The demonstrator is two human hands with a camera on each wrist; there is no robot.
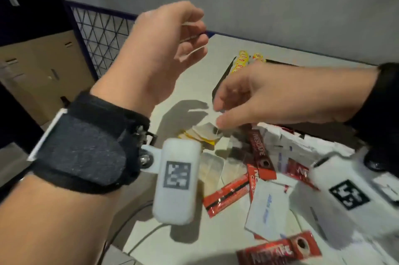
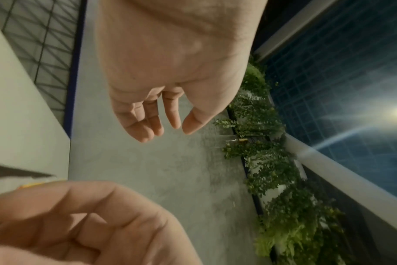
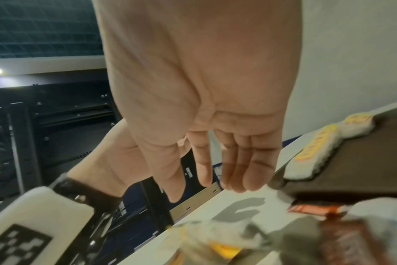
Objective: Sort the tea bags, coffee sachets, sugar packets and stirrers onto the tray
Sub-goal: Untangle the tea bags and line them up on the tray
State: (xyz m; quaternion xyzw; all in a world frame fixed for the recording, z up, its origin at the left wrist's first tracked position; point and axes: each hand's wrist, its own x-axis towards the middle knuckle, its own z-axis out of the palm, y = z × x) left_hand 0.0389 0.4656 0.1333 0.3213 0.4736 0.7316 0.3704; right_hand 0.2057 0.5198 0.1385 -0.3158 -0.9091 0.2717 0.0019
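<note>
Tea bags (image 1: 203, 135) in a loose heap, pale with yellow tags, lie just below the fingers (image 1: 222, 102) of my right hand (image 1: 269, 96). Those fingers are nearly straight and released, the thumb standing apart from them. The right wrist view shows nothing between them. A thin pale line sits under the fingertips in the head view, and I cannot tell what it is.

The fingers (image 2: 147, 122) of my left hand (image 1: 164, 53) hang loosely curled and hold nothing that I can see. That hand is raised well above the tabletop (image 1: 194, 83), up and to the left of the right one, and its shadow falls beside the heap.

Coffee sachets (image 1: 261, 152) in red lie jumbled just right of the heap, overlapping white sugar packets (image 1: 267, 206) and some clear wrappers (image 1: 211, 165) whose contents I cannot make out. One more red sachet (image 1: 280, 249) lies at the near edge.

Beyond my right hand is the dark tray (image 1: 222, 78). A row of yellow-labelled tea bags (image 1: 241, 61) rests at its far left corner. The right hand hides most of the tray.

White camera housings (image 1: 177, 180) with square markers hang from both wrists. A wire mesh panel (image 1: 101, 33) and a cardboard box (image 1: 43, 66) stand off the tabletop's left edge.
</note>
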